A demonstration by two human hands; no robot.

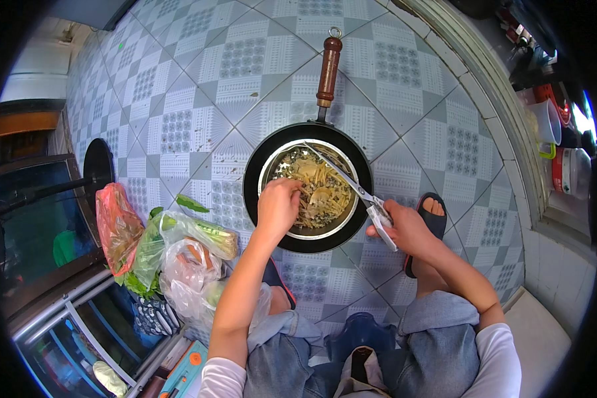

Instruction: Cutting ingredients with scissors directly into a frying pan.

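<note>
A metal bowl [267,174] sits inside a black frying pan [255,219] on the tiled floor. Pale yellow food strips and flat slices [323,199] lie in the bowl, among small dark bits. My left hand [278,204] reaches over the bowl's left rim, its fingertips bunched at the strips; whether they pinch a piece is too small to tell. White-handled scissors [360,191] are in my right hand [403,229], at the pan's lower right. Their blades slant up and left across the bowl, above the food.
The pan's wooden handle [329,69] points away from me. At left lie a red plastic bag [118,224], clear bags [189,263] with vegetables, and a loose green leaf [192,203]. A black round base [99,161] stands beyond them. My sandalled foot [433,214] is right of the pan.
</note>
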